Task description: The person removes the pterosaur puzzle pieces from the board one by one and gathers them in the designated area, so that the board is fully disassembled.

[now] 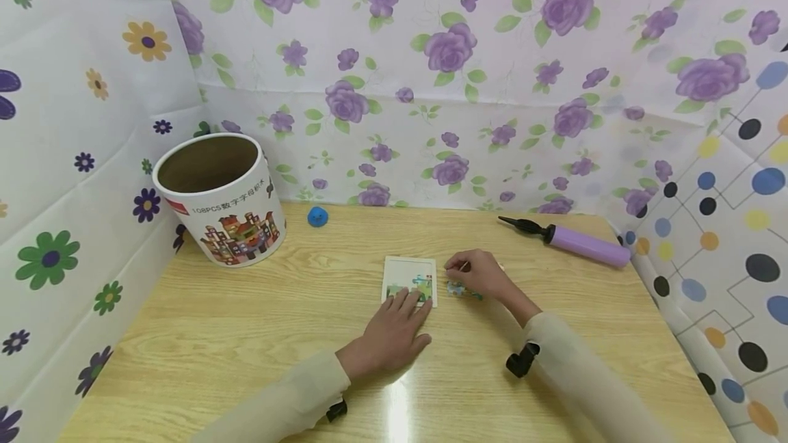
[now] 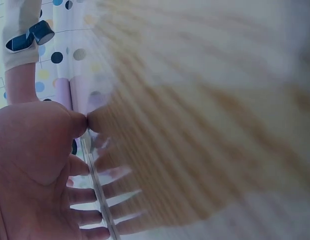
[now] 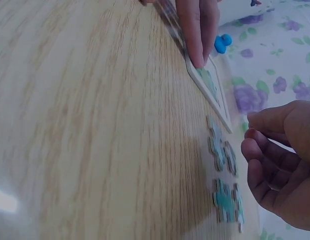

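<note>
A square puzzle tray (image 1: 409,259) with a pale rim lies mid-table, with joined green-and-blue puzzle pieces (image 1: 425,284) along its lower and right part. My left hand (image 1: 396,333) rests its straight fingers on the tray's lower edge and pieces. In the left wrist view, that palm (image 2: 32,170) and its extended fingers fill the left side. My right hand (image 1: 480,273) hovers just right of the tray, thumb and index tips brought together; I cannot tell whether they pinch a piece. Below it, loose puzzle pieces (image 3: 224,200) lie on the table.
A large white printed bucket (image 1: 237,224) stands at the back left, with a small blue toy (image 1: 317,217) beside it. At the back right lies a purple hand pump (image 1: 585,245) with a black nozzle. Patterned cloth walls (image 1: 394,87) border the table.
</note>
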A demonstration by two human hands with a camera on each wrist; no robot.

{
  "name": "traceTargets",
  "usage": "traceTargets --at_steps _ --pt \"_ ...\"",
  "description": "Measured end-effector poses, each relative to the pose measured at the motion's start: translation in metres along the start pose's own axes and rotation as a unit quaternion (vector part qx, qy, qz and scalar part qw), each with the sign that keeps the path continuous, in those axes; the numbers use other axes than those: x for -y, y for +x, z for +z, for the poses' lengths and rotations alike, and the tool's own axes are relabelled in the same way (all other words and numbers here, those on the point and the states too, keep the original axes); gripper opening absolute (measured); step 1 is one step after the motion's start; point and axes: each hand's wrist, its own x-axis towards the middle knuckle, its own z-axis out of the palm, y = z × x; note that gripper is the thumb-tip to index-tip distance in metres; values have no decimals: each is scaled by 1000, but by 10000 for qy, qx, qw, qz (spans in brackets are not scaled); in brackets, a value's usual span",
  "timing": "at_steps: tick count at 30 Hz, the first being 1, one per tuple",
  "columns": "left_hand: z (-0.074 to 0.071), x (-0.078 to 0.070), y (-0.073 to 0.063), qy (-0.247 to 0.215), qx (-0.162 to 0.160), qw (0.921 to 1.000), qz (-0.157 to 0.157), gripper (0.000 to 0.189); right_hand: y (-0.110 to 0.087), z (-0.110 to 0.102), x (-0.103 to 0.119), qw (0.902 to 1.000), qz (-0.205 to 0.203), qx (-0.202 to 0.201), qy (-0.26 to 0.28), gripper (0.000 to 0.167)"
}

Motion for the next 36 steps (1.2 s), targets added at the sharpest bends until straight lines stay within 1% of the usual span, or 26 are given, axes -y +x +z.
traceTargets --at_steps 3,7,15,21,24,31,36 --pt "0 -1 0 6 4 10000 -15 65 5 5 4 9999 -62 31 -80 14" --pt "-2 -2 -1 -116 84 9999 -43 67 11 10 9 9997 -212 93 -68 14" --pt "-3 -3 -2 -238 108 9996 -96 67 20 19 18 9990 -264 350 -73 18" --pt "-2 -3 -1 -135 139 9998 -83 67 26 23 24 9984 -356 417 -95 17" --pt "-1 -3 -1 -74 138 9999 -54 67 29 25 26 9983 -335 459 -127 15" --pt "-1 -4 -1 -31 239 9997 -83 69 32 29 27 9977 -350 487 -313 14" --pt "0 -3 -1 79 156 9998 -41 69 33 31 29 9970 -394 494 -455 13"
